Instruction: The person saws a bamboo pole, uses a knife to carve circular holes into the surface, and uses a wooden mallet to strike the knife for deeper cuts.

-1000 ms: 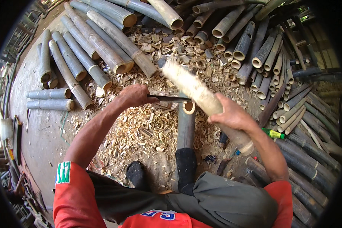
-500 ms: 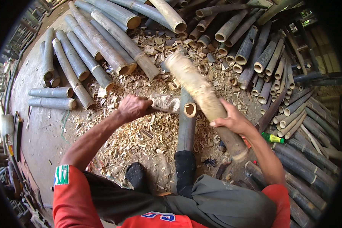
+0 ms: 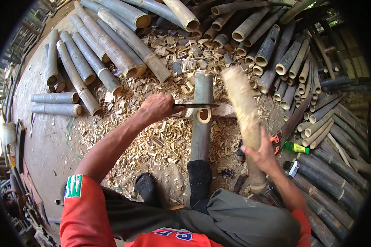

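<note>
A grey-green bamboo tube [image 3: 201, 140] lies pointing away from me, with a round hole cut in its upper side. My left hand [image 3: 158, 107] is closed round the handle of a knife [image 3: 198, 106], whose dark, flat blade rests crosswise over the tube at the hole's far edge. Beneath the tube sits a pale, rough wooden block [image 3: 226, 110]. To the right, my right hand [image 3: 260, 151] grips a thick bamboo mallet [image 3: 241, 96], held apart from the tube; its far end is frayed and blurred by motion. My dark-socked foot [image 3: 199, 177] presses against the tube's near end.
Wood chips [image 3: 160, 144] cover the ground around the tube. Cut bamboo tubes [image 3: 119, 47] lie at the far left, and more bamboo [image 3: 272, 53] is stacked along the right. A green bottle [image 3: 294, 147] and orange-handled scissors [image 3: 275, 142] lie right of the mallet.
The mallet has swung right, away from the tube, and stands more upright. My left hand has shifted slightly right and away from me, and the knife blade now shows across the tube.
</note>
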`<state>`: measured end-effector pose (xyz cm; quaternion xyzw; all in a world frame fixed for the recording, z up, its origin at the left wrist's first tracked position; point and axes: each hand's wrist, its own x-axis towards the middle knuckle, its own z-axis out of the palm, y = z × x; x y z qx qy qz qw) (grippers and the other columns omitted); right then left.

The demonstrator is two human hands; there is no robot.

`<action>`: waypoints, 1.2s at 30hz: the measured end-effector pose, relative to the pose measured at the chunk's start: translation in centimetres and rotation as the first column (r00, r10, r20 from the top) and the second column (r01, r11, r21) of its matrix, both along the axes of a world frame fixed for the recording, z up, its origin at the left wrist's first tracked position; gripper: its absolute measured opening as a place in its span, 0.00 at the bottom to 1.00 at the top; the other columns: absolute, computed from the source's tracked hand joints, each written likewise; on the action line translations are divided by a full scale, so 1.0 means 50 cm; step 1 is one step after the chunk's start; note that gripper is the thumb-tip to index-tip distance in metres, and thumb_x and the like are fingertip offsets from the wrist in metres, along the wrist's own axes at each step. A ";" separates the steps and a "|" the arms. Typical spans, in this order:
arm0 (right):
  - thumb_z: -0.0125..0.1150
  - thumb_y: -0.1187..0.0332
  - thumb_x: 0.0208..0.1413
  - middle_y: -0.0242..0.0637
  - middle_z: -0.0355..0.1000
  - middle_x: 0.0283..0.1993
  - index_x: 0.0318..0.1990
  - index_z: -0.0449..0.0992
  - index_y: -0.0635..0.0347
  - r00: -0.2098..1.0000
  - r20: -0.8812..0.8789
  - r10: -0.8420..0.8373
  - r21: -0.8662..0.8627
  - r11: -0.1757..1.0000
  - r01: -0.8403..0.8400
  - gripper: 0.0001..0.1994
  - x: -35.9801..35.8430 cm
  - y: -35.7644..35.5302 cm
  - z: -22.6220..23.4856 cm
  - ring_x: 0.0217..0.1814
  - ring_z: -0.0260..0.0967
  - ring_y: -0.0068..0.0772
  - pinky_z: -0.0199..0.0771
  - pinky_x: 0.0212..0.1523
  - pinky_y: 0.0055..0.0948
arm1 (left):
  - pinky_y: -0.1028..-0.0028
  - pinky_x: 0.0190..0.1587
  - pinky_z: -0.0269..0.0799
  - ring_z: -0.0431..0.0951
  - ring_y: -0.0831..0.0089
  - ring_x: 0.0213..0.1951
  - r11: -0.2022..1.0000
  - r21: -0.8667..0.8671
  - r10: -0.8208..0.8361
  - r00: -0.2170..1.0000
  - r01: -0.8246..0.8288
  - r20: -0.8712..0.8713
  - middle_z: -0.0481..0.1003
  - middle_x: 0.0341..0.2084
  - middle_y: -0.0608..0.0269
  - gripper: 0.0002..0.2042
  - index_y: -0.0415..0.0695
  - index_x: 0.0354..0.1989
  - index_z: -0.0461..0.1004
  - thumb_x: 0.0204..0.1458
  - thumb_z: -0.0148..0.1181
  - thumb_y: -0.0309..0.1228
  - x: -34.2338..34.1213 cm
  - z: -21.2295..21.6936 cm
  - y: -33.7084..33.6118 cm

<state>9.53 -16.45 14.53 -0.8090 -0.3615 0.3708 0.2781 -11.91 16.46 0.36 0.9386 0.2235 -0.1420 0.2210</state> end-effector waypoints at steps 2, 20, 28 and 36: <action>0.74 0.58 0.51 0.60 0.70 0.64 0.73 0.56 0.74 0.985 0.059 0.162 -0.274 0.952 -0.140 0.47 0.020 -0.029 -0.013 0.65 0.72 0.48 0.70 0.68 0.39 | 0.71 0.14 0.56 0.59 0.79 0.12 1.000 -0.020 0.015 1.000 -0.015 -0.028 0.67 0.10 0.72 0.33 0.47 0.27 0.85 0.61 0.55 0.67 0.007 0.006 -0.001; 0.74 0.57 0.49 0.53 0.69 0.63 0.71 0.58 0.71 0.975 0.039 -0.217 0.196 0.959 0.205 0.45 -0.032 -0.067 -0.003 0.62 0.70 0.42 0.71 0.65 0.41 | 0.67 0.14 0.63 0.67 0.75 0.11 0.986 -0.159 -0.059 0.998 0.059 0.006 0.71 0.10 0.68 0.29 0.43 0.26 0.85 0.62 0.62 0.60 0.015 -0.018 0.031; 0.77 0.62 0.47 0.55 0.67 0.66 0.73 0.54 0.76 0.984 -0.115 -0.134 0.013 0.991 0.137 0.50 0.003 -0.069 0.021 0.69 0.67 0.42 0.65 0.70 0.34 | 0.65 0.24 0.77 0.77 0.72 0.17 0.952 -0.304 -0.072 0.990 0.032 -0.123 0.79 0.16 0.65 0.30 0.43 0.25 0.85 0.64 0.60 0.60 0.028 -0.012 0.055; 0.78 0.64 0.42 0.53 0.68 0.67 0.74 0.52 0.76 0.961 -0.227 -0.159 -0.122 0.983 0.134 0.54 0.046 -0.067 -0.001 0.68 0.68 0.41 0.67 0.68 0.34 | 0.72 0.15 0.57 0.58 0.81 0.15 0.996 -0.044 -0.084 0.982 0.078 -0.168 0.63 0.14 0.74 0.34 0.47 0.26 0.76 0.62 0.48 0.69 -0.004 0.013 0.002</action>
